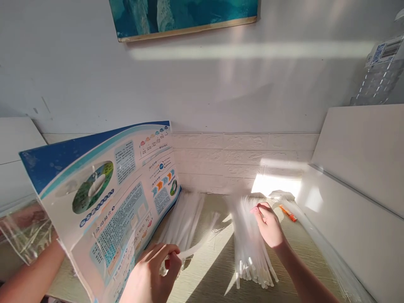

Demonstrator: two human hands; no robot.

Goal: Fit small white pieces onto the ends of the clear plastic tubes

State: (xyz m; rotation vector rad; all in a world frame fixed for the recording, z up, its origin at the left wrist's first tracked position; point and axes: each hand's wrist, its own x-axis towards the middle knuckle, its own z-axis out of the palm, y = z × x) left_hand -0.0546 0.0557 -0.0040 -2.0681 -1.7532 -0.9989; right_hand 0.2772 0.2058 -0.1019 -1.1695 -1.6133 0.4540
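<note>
My left hand point(154, 269), low in the middle, is closed in a pinch on the end of a thin translucent white strand bundle point(200, 247). The bundle's frayed tip curves up and right. My right hand point(267, 221) is pinched over the feathery upper part of a pile of similar white strand bundles point(251, 248). Their white capped ends point toward me. Whether the right fingers grip a strand is unclear. Between the left hand and the wall lies another pile of translucent strands point(186, 219), partly hidden by a printed board.
A large printed board point(126, 189) stands tilted at left. Behind it show another person's arm point(34, 273) and a clear plastic bag point(27, 235). An orange cutter point(288, 213) lies near the wall. White panels point(356, 189) flank the right, with a plastic bottle point(380, 71) above.
</note>
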